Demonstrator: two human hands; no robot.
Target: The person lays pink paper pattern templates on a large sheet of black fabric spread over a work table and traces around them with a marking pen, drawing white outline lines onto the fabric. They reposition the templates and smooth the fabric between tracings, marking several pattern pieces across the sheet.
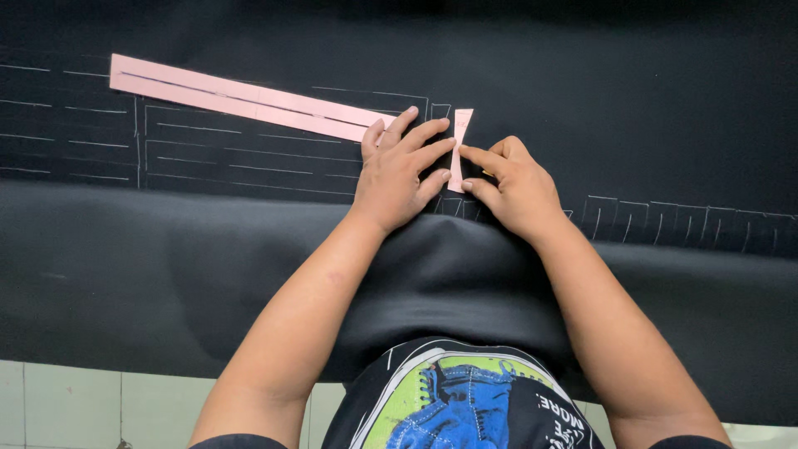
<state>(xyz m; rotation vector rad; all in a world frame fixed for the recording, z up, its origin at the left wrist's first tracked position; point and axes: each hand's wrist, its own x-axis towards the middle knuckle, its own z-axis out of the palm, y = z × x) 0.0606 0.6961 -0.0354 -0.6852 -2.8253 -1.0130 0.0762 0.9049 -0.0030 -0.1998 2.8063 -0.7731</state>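
Pink template, a short bow-tie-shaped strip, lies upright on the black cloth spread over the desk, about midway along it and well back from the near edge, where the cloth folds and hangs down toward me. My left hand is flat on the cloth with the fingers spread, the fingertips pressing against the strip's left edge and holding it down. My right hand is curled, its forefinger and thumb closed on the strip's right edge; something small and yellowish shows between those fingers, too little of it to tell what it is. A long pink strip, with a dark line down its length, lies slanted on the cloth from the far left corner toward my left hand, its near end just under my fingertips. White chalk lines cover the cloth to the left in long narrow rectangles, and a row of small chalk boxes runs to the right of my right hand. Pale tiled floor shows below the cloth at the left.
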